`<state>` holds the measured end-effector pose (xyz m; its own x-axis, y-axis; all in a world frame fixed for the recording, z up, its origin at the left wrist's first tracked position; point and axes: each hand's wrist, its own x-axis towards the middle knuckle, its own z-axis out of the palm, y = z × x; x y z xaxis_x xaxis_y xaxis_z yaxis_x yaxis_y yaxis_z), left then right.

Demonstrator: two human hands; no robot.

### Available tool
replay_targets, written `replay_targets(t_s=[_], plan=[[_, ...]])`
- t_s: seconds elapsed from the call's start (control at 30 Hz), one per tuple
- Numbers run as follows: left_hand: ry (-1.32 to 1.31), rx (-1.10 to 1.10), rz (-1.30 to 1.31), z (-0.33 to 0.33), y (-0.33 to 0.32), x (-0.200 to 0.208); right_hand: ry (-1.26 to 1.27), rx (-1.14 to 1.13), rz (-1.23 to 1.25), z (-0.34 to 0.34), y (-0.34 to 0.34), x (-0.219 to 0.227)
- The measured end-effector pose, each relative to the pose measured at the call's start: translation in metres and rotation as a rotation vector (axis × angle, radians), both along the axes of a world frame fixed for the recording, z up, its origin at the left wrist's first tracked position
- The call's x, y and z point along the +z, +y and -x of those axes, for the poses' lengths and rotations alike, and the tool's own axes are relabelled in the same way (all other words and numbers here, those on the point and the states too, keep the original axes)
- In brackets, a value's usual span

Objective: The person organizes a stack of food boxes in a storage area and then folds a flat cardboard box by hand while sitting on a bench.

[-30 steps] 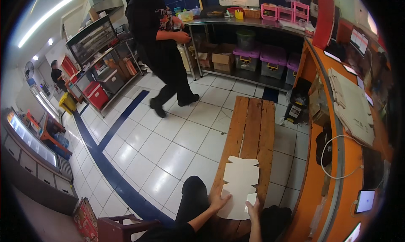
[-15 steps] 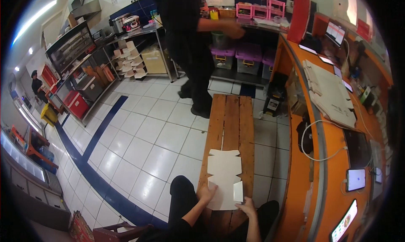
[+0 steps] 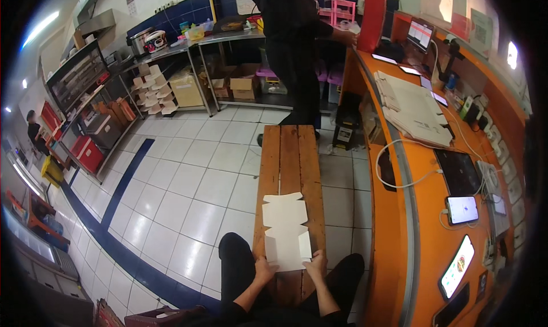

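Observation:
A flat, unfolded white cardboard box blank [image 3: 285, 227] lies lengthwise on a wooden bench [image 3: 291, 156] in front of me. My left hand [image 3: 264, 268] grips the blank's near left corner. Its near right corner is held by my right hand [image 3: 317, 266], where one small flap stands up. My knees in black trousers straddle the bench's near end.
An orange counter [image 3: 416, 213] runs along the right with a stack of flat white boxes [image 3: 412, 107], phones, tablets and cables. A person in black [image 3: 297, 36] stands at the bench's far end. Metal shelves [image 3: 171, 81] with cartons line the far wall. White tiled floor lies left.
The view has swung so the bench is now centred. The person in black walked from the left to the counter at the bench's far end. My hands stay on the blank's near edge.

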<state>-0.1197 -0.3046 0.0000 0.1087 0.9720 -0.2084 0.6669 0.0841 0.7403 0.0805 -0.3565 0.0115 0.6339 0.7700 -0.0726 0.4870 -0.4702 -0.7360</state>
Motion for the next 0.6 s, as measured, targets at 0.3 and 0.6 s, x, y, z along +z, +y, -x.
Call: replay_targets(t_s=[0.3, 0.6], plan=[[0.001, -0.054, -0.089, -0.005, -0.005, -0.001, -0.192, 0.105, 0.122, 0.036, -0.002, 0.018], [0.109, -0.213, 0.128, -0.014, 0.012, -0.005, -0.401, 0.239, -0.083, 0.023, -0.005, -0.021]])
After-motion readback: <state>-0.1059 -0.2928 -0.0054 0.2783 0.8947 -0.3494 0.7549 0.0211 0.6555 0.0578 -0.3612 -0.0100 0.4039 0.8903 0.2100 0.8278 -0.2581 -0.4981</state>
